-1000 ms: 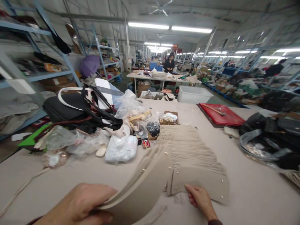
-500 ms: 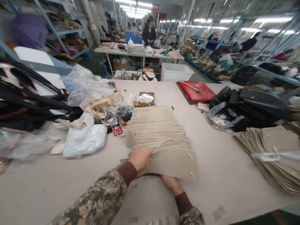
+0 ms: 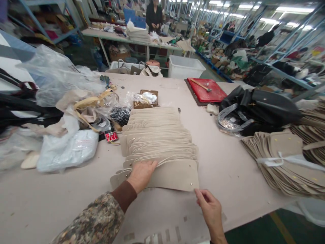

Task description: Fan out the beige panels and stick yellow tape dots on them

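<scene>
A long row of overlapping beige panels (image 3: 162,132), fanned out like shingles, lies on the table in front of me. The nearest panel (image 3: 175,174) has rounded corners and two small metal studs at its right end. My left hand (image 3: 142,174) is closed over the left part of this panel, its fingers at the upper edge; the thumb is hidden. At the panel's lower right corner, my right hand (image 3: 209,205) pinches with thumb and forefinger. More studs show at the left ends of the panels beneath.
On the right lie a tied bundle of beige panels (image 3: 281,162) and a black bag (image 3: 264,106). A hammer (image 3: 200,84) rests on a red board (image 3: 210,93). Plastic-wrapped goods (image 3: 67,149) and a small open box (image 3: 146,105) are on the left. A person (image 3: 153,17) stands behind another table.
My right hand has come out from under the nearest panel to its lower right corner. That panel now lies flatter. The view has tilted down and shifted right.
</scene>
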Demonstrator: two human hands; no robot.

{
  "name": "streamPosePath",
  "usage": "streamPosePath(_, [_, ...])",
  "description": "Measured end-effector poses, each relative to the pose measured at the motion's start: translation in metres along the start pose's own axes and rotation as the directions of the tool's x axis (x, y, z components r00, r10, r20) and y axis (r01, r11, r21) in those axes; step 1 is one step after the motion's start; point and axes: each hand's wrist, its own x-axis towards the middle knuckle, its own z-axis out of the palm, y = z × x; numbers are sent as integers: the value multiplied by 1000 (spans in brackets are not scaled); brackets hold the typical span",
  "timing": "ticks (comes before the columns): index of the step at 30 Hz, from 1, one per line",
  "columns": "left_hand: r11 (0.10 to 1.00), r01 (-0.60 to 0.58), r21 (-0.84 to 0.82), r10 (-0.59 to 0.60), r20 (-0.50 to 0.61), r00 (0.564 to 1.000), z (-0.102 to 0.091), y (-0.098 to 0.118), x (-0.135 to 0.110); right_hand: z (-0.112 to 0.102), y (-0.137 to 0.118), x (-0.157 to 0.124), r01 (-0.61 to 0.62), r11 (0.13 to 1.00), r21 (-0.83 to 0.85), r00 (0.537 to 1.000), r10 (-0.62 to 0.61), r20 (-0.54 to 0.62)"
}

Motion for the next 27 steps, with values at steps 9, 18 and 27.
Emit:
streamPosePath(9, [999,-19,-27,15,-143,990,16,11,-8,52,-2,52,289,937,-194,906,-333,-261])
streamPosePath(18, [558,319,-766,-741,-288,606,114,-40,-98,81,16,65,326,911,-254,888,-387,-247])
streamPosePath(27, [744,121,-657,-516,-449,730,117,10,-57,80,1,58,328,929,-169,902,-361,-238])
